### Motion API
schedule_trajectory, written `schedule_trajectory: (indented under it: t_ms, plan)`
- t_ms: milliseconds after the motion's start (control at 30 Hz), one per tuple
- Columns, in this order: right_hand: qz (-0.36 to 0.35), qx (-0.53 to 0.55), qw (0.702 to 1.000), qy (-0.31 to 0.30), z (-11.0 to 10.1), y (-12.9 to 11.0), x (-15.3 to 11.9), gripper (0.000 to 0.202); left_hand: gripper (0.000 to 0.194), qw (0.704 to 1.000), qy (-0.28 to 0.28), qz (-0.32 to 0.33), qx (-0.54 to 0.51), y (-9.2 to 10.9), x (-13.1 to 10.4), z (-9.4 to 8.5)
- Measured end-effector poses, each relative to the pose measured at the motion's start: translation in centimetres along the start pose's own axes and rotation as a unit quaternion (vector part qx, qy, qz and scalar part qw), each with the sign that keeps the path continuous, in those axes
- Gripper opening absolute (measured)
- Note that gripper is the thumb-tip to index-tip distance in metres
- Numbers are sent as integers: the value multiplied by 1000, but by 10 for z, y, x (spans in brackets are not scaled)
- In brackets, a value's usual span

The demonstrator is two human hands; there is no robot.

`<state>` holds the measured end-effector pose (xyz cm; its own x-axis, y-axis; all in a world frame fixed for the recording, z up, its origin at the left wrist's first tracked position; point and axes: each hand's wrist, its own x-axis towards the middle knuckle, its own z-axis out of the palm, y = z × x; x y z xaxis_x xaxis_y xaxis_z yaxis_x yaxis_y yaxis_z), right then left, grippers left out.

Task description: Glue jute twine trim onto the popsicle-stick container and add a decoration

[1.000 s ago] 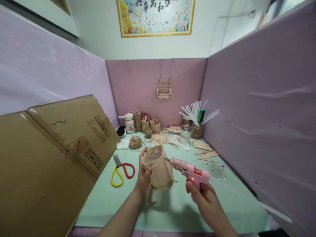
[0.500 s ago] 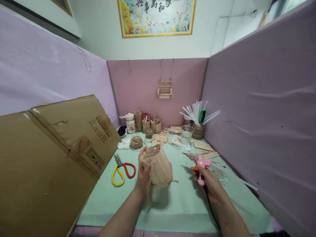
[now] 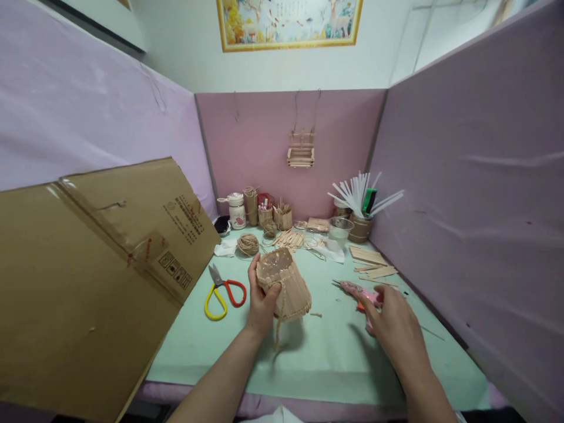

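While the left hand (image 3: 263,298) grips a small, pale wooden container sided with flat sticks (image 3: 296,294), its thumb pressed to the near side and its other fingers behind, the right hand (image 3: 399,323) curls at the rear of a pink hot-glue gun with an orange trigger and metal nozzle (image 3: 352,288); whether those fingers are closed firmly on it cannot be told. The container is held tilted above the middle of a mint-green tabletop (image 3: 317,364), its open mouth showing a glossy, clear lining, and a braided beige cord (image 3: 277,333) hangs from its near side. The nozzle points toward the container, well apart from it. Spread-bladed scissors with one yellow and one red handle (image 3: 218,284) lie left of the left hand, near a leaning brown cardboard box (image 3: 110,264). Beyond the container sit a ball of tan twine (image 3: 248,244) and scattered pale wooden craft sticks (image 3: 289,239).
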<state>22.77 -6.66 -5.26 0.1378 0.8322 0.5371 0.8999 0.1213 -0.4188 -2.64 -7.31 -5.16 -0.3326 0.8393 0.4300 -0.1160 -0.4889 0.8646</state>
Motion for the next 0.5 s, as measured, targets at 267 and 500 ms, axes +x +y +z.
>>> schedule_trajectory:
  t_ms: [267,500]
  plan:
    - [-374,210,891,149,6,-110,-20,30,79,1000,-9,4,-27,1,-3,5]
    - [-346,373,853,118,4,-117,-20,25,83,998,-36,6,-53,5,-6,9]
